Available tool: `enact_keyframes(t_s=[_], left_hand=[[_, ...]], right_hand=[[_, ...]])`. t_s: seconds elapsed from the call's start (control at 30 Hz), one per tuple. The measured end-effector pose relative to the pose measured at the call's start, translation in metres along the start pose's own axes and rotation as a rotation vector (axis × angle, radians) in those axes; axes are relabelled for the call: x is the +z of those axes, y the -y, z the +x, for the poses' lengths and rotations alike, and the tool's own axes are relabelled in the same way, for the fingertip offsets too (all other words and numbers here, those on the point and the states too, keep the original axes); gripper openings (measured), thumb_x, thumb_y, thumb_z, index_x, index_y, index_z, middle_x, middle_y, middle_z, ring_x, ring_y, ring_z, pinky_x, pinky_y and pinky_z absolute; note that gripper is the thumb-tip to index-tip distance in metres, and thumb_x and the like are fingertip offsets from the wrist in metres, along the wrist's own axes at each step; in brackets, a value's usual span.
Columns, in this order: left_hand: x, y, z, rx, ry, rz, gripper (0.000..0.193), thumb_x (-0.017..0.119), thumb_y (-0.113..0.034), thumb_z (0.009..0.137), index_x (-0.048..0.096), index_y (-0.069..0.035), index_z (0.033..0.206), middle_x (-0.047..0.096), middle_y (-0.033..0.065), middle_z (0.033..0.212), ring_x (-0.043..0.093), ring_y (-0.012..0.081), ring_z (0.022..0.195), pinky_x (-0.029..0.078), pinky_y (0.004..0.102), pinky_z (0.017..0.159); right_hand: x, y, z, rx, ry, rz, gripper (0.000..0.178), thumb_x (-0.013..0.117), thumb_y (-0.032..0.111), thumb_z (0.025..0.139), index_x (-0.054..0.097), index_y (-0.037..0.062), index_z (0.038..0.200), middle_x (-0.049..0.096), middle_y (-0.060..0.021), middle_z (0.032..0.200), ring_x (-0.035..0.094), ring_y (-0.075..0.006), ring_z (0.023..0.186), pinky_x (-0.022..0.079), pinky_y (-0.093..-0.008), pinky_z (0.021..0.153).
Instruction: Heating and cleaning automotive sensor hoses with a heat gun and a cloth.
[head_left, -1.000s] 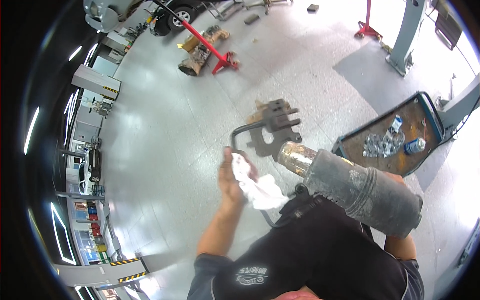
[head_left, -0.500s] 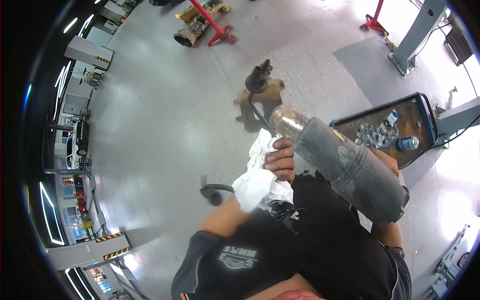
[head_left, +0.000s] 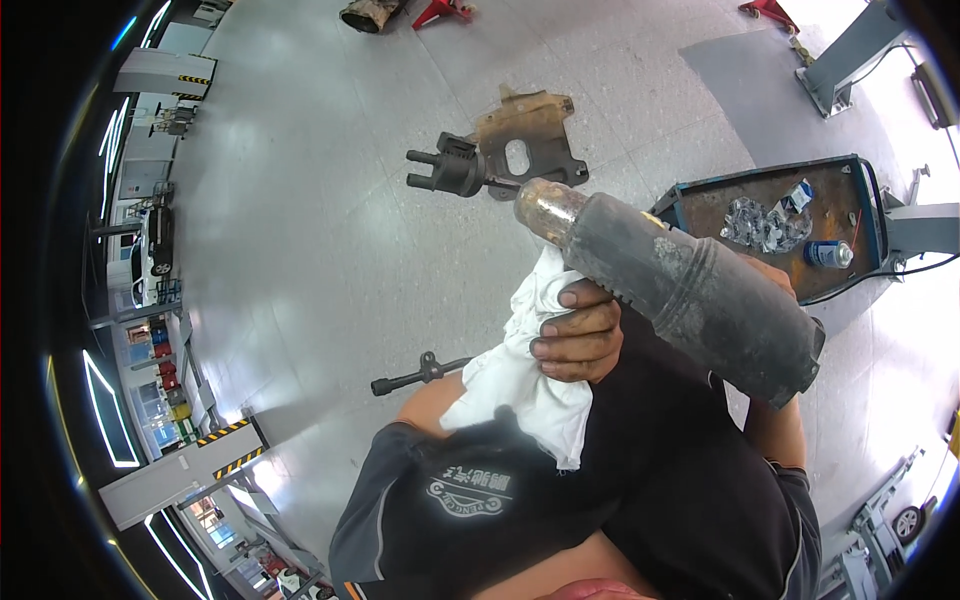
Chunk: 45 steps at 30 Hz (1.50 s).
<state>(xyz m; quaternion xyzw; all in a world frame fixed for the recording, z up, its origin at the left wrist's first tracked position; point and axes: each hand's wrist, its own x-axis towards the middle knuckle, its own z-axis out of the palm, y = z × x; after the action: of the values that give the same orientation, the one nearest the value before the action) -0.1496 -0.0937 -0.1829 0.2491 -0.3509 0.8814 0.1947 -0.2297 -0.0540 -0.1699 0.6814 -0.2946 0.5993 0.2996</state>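
- The workshop has a pale tiled floor [head_left: 300,250]; with twelve o'clock at the top of the view, a tray [head_left: 740,186] stands toward three o'clock, with a can [head_left: 828,254] and crumpled clear plastic [head_left: 760,228] in it.
- The dark grey cylinder [head_left: 690,290] is at three o'clock from the centre, tilted, with its bare metal end [head_left: 550,210] toward ten and its thick end toward four.
- The right hand [head_left: 770,273] shows partly at the far side of this cylinder; its fingers are hidden, so I cannot tell how they grip.
- The left hand [head_left: 582,335], toward four o'clock, has its fingers curled together and clamped on a white cloth [head_left: 515,385], which hangs down toward six.
- Near twelve is a black two-pronged part [head_left: 455,172]; toward seven or eight, a black hose [head_left: 425,372] goes behind the cloth.
- In my judgement, the cylinder needs firm support near its heavier-looking thick end.
- It would be better to gather the loose cloth, and to leave the hose free from pulling or sharp bending.
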Motion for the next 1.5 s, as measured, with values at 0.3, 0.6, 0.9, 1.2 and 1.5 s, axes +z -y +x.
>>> enact_keyframes(t_s=[0.3, 0.6, 0.9, 1.2, 1.5], left_hand=[[0.003, 0.006, 0.016, -0.317, 0.124, 0.010, 0.028, 0.047, -0.031, 0.095, 0.056, -0.006, 0.100, 0.060, 0.0087, 0.078, 0.066, 0.0240, 0.067, 0.056, 0.0365, 0.058], [-0.001, -0.004, 0.003, -0.314, 0.096, -0.007, 0.031, 0.044, -0.033, 0.095, 0.056, -0.006, 0.099, 0.060, 0.0086, 0.077, 0.066, 0.0240, 0.067, 0.056, 0.0365, 0.057], [0.006, -0.003, 0.005, -0.323, 0.077, 0.004, 0.034, 0.041, -0.036, 0.096, 0.056, -0.006, 0.099, 0.060, 0.0085, 0.076, 0.066, 0.0240, 0.067, 0.056, 0.0365, 0.057], [0.013, -0.003, -0.001, -0.309, 0.078, 0.016, 0.037, 0.038, -0.038, 0.097, 0.056, -0.005, 0.098, 0.060, 0.0083, 0.075, 0.066, 0.0239, 0.067, 0.056, 0.0365, 0.057], [0.024, -0.004, 0.002, -0.297, 0.083, 0.041, 0.040, 0.035, -0.040, 0.097, 0.056, -0.005, 0.097, 0.060, 0.0082, 0.075, 0.066, 0.0239, 0.067, 0.056, 0.0364, 0.056]], right_hand=[[0.024, -0.007, 0.013, -0.418, -0.133, -0.097, 0.015, 0.054, 0.008, 0.082, 0.068, 0.0052, 0.090, 0.067, -0.0094, 0.092, 0.063, -0.0142, 0.079, 0.049, -0.0279, 0.063], [0.066, 0.003, -0.016, -0.413, -0.484, -0.172, 0.015, 0.052, 0.007, 0.082, 0.067, 0.0076, 0.079, 0.067, -0.0057, 0.081, 0.062, -0.0124, 0.072, 0.047, -0.0283, 0.062], [0.041, -0.012, 0.018, -0.423, -0.568, -0.138, 0.017, 0.052, 0.006, 0.080, 0.066, 0.0086, 0.071, 0.067, -0.0029, 0.073, 0.061, -0.0118, 0.067, 0.046, -0.0282, 0.061], [0.043, -0.005, 0.014, -0.483, -0.447, -0.173, 0.020, 0.051, 0.008, 0.083, 0.065, 0.0075, 0.069, 0.066, -0.0039, 0.071, 0.061, -0.0122, 0.066, 0.049, -0.0269, 0.061], [0.044, -0.008, 0.009, -0.555, -0.377, -0.162, 0.021, 0.049, 0.007, 0.083, 0.066, 0.0073, 0.070, 0.066, -0.0036, 0.072, 0.062, -0.0114, 0.068, 0.049, -0.0270, 0.059]])
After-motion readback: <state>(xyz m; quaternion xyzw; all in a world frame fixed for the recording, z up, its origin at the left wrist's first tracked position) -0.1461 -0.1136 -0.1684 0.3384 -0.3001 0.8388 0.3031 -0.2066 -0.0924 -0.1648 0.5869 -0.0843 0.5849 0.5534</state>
